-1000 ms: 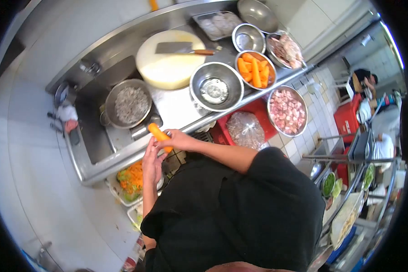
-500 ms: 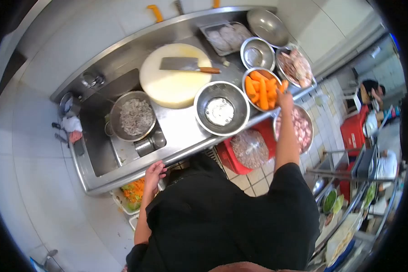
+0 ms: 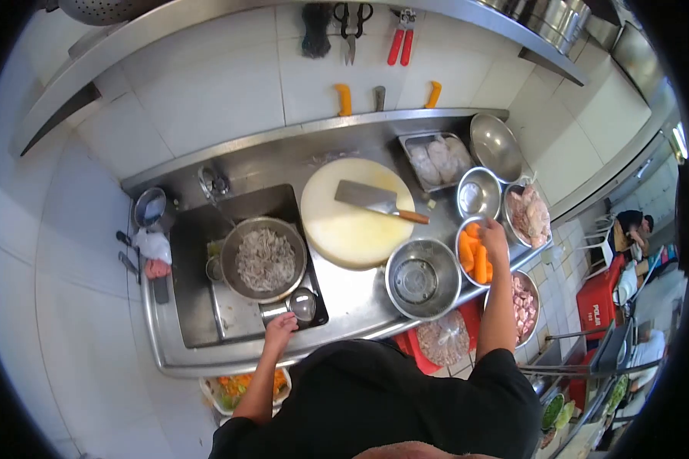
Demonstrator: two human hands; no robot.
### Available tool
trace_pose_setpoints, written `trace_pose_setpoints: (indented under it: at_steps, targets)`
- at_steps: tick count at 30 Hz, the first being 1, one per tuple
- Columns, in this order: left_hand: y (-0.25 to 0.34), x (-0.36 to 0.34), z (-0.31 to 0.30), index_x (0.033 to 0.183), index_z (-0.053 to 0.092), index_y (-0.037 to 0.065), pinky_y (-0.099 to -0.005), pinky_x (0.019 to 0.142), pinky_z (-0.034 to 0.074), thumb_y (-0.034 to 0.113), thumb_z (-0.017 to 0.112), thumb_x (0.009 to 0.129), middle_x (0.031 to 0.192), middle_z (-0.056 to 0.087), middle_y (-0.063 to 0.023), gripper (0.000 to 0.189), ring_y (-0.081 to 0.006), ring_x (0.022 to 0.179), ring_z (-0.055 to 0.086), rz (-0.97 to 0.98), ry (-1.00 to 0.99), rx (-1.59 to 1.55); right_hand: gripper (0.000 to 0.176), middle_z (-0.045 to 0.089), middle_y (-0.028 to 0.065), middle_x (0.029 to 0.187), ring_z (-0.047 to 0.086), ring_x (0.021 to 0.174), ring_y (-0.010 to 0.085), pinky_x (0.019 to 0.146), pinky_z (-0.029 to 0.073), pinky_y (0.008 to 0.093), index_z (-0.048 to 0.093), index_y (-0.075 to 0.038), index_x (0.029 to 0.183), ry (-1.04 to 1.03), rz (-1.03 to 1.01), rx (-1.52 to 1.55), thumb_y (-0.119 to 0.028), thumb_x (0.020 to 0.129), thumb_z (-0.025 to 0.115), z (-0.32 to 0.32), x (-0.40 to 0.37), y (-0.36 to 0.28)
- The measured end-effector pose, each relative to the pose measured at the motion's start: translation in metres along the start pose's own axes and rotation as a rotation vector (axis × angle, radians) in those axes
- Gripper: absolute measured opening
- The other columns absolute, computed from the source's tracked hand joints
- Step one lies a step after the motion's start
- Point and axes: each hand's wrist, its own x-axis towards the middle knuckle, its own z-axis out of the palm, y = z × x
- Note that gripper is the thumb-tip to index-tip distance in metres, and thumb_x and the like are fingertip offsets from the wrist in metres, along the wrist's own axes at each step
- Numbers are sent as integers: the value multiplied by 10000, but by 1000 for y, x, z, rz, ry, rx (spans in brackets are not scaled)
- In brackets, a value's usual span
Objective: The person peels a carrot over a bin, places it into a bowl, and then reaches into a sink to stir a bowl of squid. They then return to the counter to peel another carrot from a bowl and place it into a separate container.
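My right hand (image 3: 493,239) reaches into a steel bowl of peeled carrots (image 3: 478,262), its fingers curled round what looks like a carrot near the far side. My left hand (image 3: 281,327) hovers at the sink's front edge, fingers loosely apart with nothing in them, close to a metal ladle-like vessel (image 3: 302,304). Beside the carrots stands a large steel bowl (image 3: 422,278) with only a little wetness at its bottom. Behind it a cleaver (image 3: 367,196) with a wooden handle lies on a round white chopping block (image 3: 333,241).
A pan of pale shredded food (image 3: 265,260) sits in the sink (image 3: 195,321). Farther right are a tray of pale meat (image 3: 439,162), steel bowls (image 3: 496,145) and a bowl of raw poultry (image 3: 530,214). Below the counter stand a red crate (image 3: 413,348) and a bowl of pink chunks (image 3: 525,306).
The view has tilted up, showing more wall with hanging tools. My right hand has shifted from the bowl's near right edge to its far side. My left hand has moved towards the sink's edge.
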Motion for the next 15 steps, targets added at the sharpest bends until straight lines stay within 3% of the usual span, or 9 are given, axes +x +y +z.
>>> trace_pose_setpoints:
  at_steps: [1,3,7,10,11,12,13,14,15]
  targets:
    - [12,9,2,1199,594,35,-257,681,482,215,627,904,953,666,-47,348,-119,823,619,50,-6,49,457,597,42,781,526,647,116,552,431,276,557,-12,1285,-242,-114,-77,-74,832,570,11,-6,-46]
    - [26,32,-3,1198,587,11,-242,714,478,205,636,897,946,666,-54,362,-119,839,615,126,-45,125,463,624,65,763,539,576,141,570,459,305,540,-45,1296,-348,-235,-63,-157,852,607,48,-6,-113]
    - [31,86,-14,1197,578,-17,-270,797,493,139,655,877,979,657,-88,364,-142,873,608,301,-53,179,323,615,98,679,564,578,166,598,470,342,641,9,1088,-274,-562,-376,-227,867,624,102,41,-222]
    - [50,91,-30,1189,583,-19,-273,814,495,133,653,875,1003,650,-112,355,-153,894,609,327,3,276,374,629,113,681,618,590,198,665,512,352,666,3,1041,-216,-486,-460,-298,821,696,114,88,-311]
    - [50,89,-36,1178,595,-11,-283,816,498,136,660,866,1010,646,-116,351,-159,902,613,332,58,249,409,633,116,683,622,563,198,641,522,348,669,3,1020,-197,-617,-421,-329,790,736,115,109,-333]
    - [42,90,-44,1182,593,-11,-292,836,493,139,659,865,1025,649,-126,357,-176,928,618,338,97,298,344,622,81,647,589,529,136,533,464,309,675,16,932,-59,-902,-394,-303,812,723,116,139,-344]
    - [30,91,-57,1186,590,-10,-300,855,488,141,657,863,1041,653,-137,362,-193,954,624,344,139,347,338,621,90,641,588,505,135,500,458,294,663,15,886,-101,-725,-374,-309,809,725,112,133,-376]
    - [18,90,-69,1190,587,-10,-308,875,483,143,656,862,1056,656,-147,368,-210,979,630,350,182,395,352,622,93,642,592,501,126,484,463,284,653,10,838,-132,-774,-314,-333,807,723,110,151,-393]
    - [-3,89,-82,1184,589,-10,-312,863,489,141,656,861,1052,658,-150,363,-213,969,634,362,205,394,357,618,84,642,585,486,124,463,459,266,650,1,821,-72,-991,-456,-350,807,717,106,155,-411]
